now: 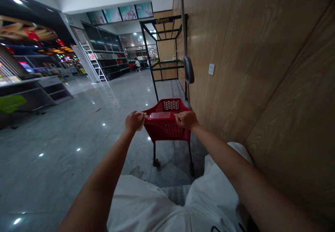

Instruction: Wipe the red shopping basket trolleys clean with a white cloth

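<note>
Straight ahead of my knees stands a red plastic shopping cart (167, 130) on thin dark legs with small wheels. My left hand (134, 121) is closed at the left end of its handle, with a pale cloth or tissue (141, 124) pinched under the fingers. At the other end, my right hand (186, 120) is wrapped round the handle. Between both hands lies the handle's flat middle panel (160, 115). The basket has perforated walls; what its bottom holds is hidden from here.
A wood-panelled wall (235, 67) with a socket (211, 69) runs close on my right. Beyond the cart stands a dark metal rack (167, 64), beside a vertical pole (184, 33). Further left are a stepladder (96, 64), shelving, a counter (52, 88) and a distant person (137, 64).
</note>
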A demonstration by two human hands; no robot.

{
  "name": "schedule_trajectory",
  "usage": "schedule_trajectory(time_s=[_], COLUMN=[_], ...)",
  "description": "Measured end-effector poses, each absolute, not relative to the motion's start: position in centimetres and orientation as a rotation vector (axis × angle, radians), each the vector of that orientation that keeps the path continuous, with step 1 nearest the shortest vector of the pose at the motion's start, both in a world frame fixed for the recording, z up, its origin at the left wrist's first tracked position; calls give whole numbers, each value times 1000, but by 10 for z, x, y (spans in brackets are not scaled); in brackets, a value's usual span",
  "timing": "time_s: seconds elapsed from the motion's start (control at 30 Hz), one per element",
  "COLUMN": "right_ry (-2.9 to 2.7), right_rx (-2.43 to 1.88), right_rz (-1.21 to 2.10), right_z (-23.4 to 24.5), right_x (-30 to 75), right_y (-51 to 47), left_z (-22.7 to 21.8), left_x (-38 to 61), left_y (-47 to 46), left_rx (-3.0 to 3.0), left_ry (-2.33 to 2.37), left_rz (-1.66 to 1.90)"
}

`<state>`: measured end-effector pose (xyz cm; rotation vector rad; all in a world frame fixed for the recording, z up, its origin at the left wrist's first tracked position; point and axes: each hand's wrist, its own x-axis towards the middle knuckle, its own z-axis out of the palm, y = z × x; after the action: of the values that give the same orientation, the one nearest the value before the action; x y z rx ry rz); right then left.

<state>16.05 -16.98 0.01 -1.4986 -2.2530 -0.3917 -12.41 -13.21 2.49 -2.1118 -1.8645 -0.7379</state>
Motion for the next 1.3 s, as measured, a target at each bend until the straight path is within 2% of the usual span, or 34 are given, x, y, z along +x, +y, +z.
schedule_trajectory(time_s=[0.2, 0.3, 0.43, 0.63, 0.77, 0.9, 1.0, 1.1, 1.3], right_ry=[-2158, -2032, -2196, -2251, -2242, -2233, -2335, -2301, -2196], right_rx=[-1566, -1434, -1179, -1188, -1209, -1474, -1693, -1823, -1768], right_rz=[-430, -440, -293, -107, 69, 90, 52, -165, -497], right_z=[14, 16, 9, 1, 16, 31, 29, 16, -10], right_x=[180, 157, 128, 177, 209, 193, 160, 136, 160], right_y=[-150, -153, -164, -170, -170, -182, -202, -220, -222], left_z=[15, 12, 12, -5, -30, -47, -52, -53, -42], left_x=[-86, -61, -30, -23, -34, -41, -37, -23, 34], left_y=[-145, -159, -183, -194, -167, -140, -138, -149, -179], left_rx=[-2095, -2145, -2384, -2708, -2597, -2441, -2371, -2328, -2431], left_ry=[-1866, -1813, -1598, -1351, -1515, -1786, -1857, -1841, -1716], left_rz=[-817, -904, -971, -1197, -1370, -1331, -1262, -1235, -1237])
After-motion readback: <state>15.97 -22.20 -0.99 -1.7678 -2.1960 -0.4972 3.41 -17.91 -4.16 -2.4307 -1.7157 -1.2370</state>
